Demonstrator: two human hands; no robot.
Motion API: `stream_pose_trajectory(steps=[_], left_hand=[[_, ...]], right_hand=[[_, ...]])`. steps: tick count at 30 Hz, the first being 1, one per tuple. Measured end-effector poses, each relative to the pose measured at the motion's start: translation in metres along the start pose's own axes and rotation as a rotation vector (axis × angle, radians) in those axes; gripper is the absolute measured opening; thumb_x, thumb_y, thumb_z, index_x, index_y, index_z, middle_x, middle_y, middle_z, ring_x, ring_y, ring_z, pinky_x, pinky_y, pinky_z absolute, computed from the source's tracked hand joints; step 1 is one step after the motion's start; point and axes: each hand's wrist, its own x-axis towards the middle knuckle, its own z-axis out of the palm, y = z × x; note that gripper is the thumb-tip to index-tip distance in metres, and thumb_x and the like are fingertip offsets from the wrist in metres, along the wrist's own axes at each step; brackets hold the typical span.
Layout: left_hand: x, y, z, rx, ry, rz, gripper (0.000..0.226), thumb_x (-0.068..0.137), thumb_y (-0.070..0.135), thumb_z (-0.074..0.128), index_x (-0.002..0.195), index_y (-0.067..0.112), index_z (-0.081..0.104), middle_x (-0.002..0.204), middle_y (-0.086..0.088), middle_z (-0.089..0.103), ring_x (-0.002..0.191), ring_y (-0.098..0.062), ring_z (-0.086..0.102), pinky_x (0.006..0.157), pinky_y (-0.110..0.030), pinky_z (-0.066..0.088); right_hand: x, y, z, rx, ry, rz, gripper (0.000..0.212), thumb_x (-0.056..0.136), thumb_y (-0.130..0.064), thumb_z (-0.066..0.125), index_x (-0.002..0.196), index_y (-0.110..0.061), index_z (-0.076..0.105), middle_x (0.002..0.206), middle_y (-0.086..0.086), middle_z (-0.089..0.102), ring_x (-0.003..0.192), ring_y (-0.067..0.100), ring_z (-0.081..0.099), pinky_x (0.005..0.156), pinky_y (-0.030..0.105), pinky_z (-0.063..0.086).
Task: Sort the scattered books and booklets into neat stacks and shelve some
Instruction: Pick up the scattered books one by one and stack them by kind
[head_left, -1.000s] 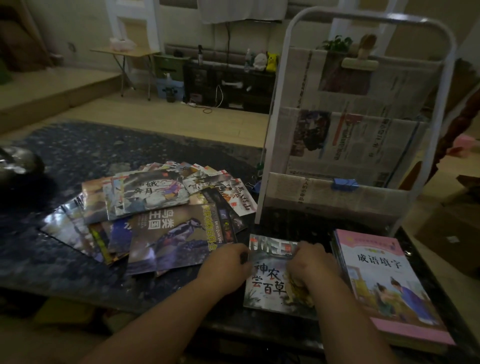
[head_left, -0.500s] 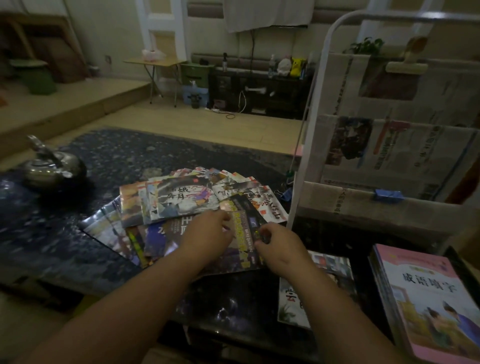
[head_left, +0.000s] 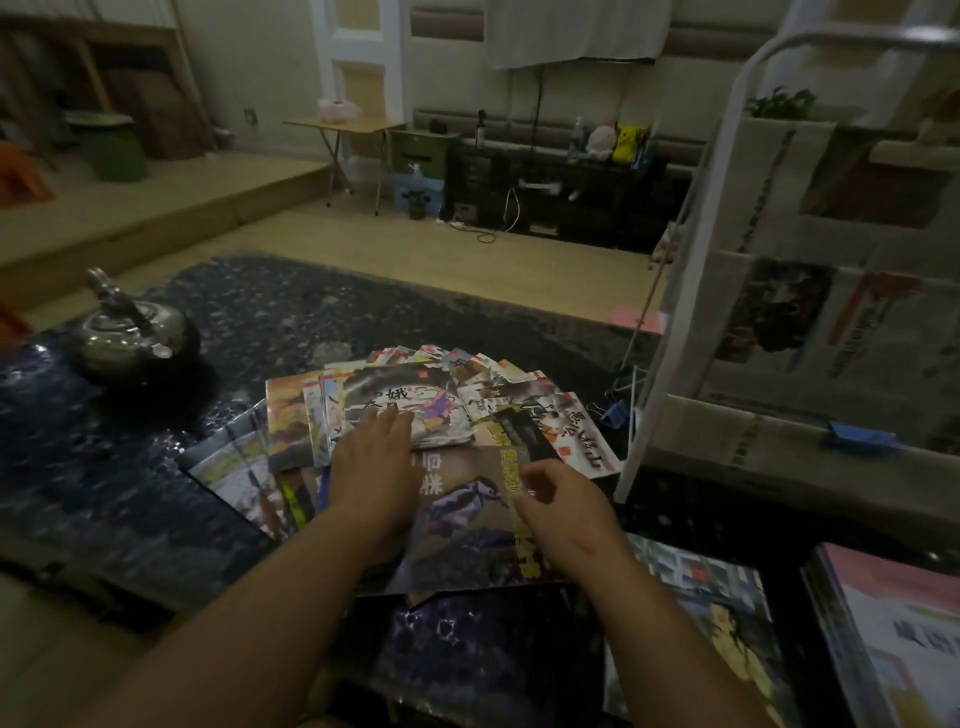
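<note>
Hands on the fan! The left hand (head_left: 374, 462) lies flat with fingers straight, pressing the white ink-painted booklet (head_left: 410, 410) atop the fanned heap of glossy booklets (head_left: 291, 431). I'd say it's pinning the heap so nothing slides. The right hand (head_left: 563, 501) has its fingers curled at the yellow-lettered edge of the large dark booklet (head_left: 467, 525); whether it truly pinches, I can't tell. The heap sits mid-way across the dark marbled tabletop (head_left: 260, 322).

Count:
- two hands
- one heap, too overlapped to tally
- one lone picture booklet (head_left: 701, 597), set aside at right
- one pink-covered book stack (head_left: 893, 613)
- one white metal newspaper-lined rack (head_left: 638, 441)
- one steel kettle (head_left: 130, 332)
</note>
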Motion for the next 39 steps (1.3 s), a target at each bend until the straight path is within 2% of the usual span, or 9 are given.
stream_pose_trajectory(steps=[2, 5, 9, 13, 18, 23, 26, 30, 39], left_hand=[[0.001, -0.005, 0.006, 0.002, -0.041, -0.038, 0.07, 0.092, 0.04, 0.057, 0.151, 0.022, 0.024, 0.158, 0.0, 0.025, 0.145, -0.022, 0.022, 0.116, -0.045, 0.02], [0.003, -0.003, 0.009, 0.042, -0.032, -0.042, 0.071, 0.092, 0.041, 0.056, 0.152, 0.026, 0.021, 0.154, -0.001, 0.032, 0.137, -0.025, 0.036, 0.11, -0.047, 0.027], [0.001, 0.005, 0.005, 0.198, 0.042, 0.021, 0.042, 0.092, 0.03, 0.051, 0.134, 0.03, 0.046, 0.125, 0.002, 0.06, 0.112, -0.026, 0.051, 0.091, -0.04, 0.038], [-0.001, 0.008, -0.003, 0.249, 0.1, 0.096, 0.02, 0.09, 0.03, 0.05, 0.102, 0.029, 0.066, 0.099, 0.005, 0.068, 0.096, -0.023, 0.054, 0.079, -0.037, 0.039], [-0.006, 0.016, -0.011, 0.08, 0.095, 0.146, 0.021, 0.087, 0.028, 0.061, 0.107, 0.026, 0.069, 0.133, -0.002, 0.059, 0.115, -0.027, 0.057, 0.089, -0.039, 0.045], [-0.025, 0.034, -0.024, -0.03, -0.007, 0.124, 0.031, 0.086, 0.009, 0.053, 0.114, 0.023, 0.052, 0.106, -0.008, 0.065, 0.093, -0.03, 0.059, 0.067, -0.035, 0.045], [-0.033, 0.046, -0.034, -0.095, -0.02, 0.197, 0.034, 0.087, 0.014, 0.053, 0.118, 0.029, 0.051, 0.11, -0.006, 0.065, 0.095, -0.03, 0.059, 0.07, -0.036, 0.05], [-0.049, 0.064, -0.048, -0.145, -0.002, 0.395, 0.037, 0.092, 0.012, 0.052, 0.124, 0.03, 0.056, 0.116, -0.001, 0.066, 0.101, -0.026, 0.059, 0.067, -0.029, 0.038], [-0.079, 0.091, -0.057, -0.156, -0.034, 0.61, 0.029, 0.091, 0.019, 0.051, 0.115, 0.031, 0.061, 0.113, 0.005, 0.065, 0.105, -0.018, 0.056, 0.088, -0.034, 0.042]], right_hand=[[0.002, 0.003, 0.003, -0.012, -0.012, 0.007, 0.035, 0.092, -0.028, 0.063, 0.127, -0.022, 0.06, 0.127, -0.002, 0.062, 0.11, 0.014, 0.057, 0.092, 0.025, 0.045], [0.002, 0.005, 0.005, 0.0, -0.008, 0.014, 0.035, 0.092, -0.027, 0.063, 0.127, -0.023, 0.06, 0.124, -0.002, 0.062, 0.109, 0.014, 0.058, 0.095, 0.029, 0.047], [0.0, 0.007, 0.005, -0.004, -0.009, 0.012, 0.033, 0.092, -0.027, 0.062, 0.125, -0.023, 0.06, 0.122, -0.003, 0.063, 0.106, 0.013, 0.058, 0.091, 0.026, 0.046], [-0.005, 0.009, 0.001, 0.036, 0.004, 0.024, 0.033, 0.092, -0.026, 0.062, 0.124, -0.022, 0.061, 0.12, -0.004, 0.063, 0.106, 0.012, 0.058, 0.087, 0.023, 0.044], [-0.008, 0.011, -0.006, 0.201, 0.046, 0.077, 0.028, 0.091, -0.027, 0.063, 0.119, -0.026, 0.058, 0.104, -0.008, 0.062, 0.094, 0.011, 0.06, 0.086, 0.034, 0.052], [-0.016, 0.011, -0.009, 0.458, 0.088, 0.199, 0.018, 0.092, -0.027, 0.061, 0.11, -0.03, 0.057, 0.098, -0.003, 0.066, 0.088, 0.019, 0.066, 0.083, 0.042, 0.056], [-0.02, 0.011, -0.012, 0.734, 0.113, 0.292, 0.014, 0.097, -0.031, 0.056, 0.11, -0.027, 0.058, 0.095, 0.007, 0.068, 0.077, 0.02, 0.066, 0.067, 0.036, 0.055], [-0.023, 0.016, -0.023, 0.948, 0.163, 0.39, 0.014, 0.103, -0.035, 0.047, 0.11, -0.028, 0.057, 0.104, 0.01, 0.071, 0.093, 0.029, 0.071, 0.087, 0.047, 0.057], [-0.042, 0.025, -0.059, 1.005, 0.248, 0.572, 0.033, 0.081, 0.013, 0.051, 0.099, -0.005, 0.072, 0.088, 0.019, 0.073, 0.081, 0.032, 0.072, 0.073, 0.04, 0.061]])
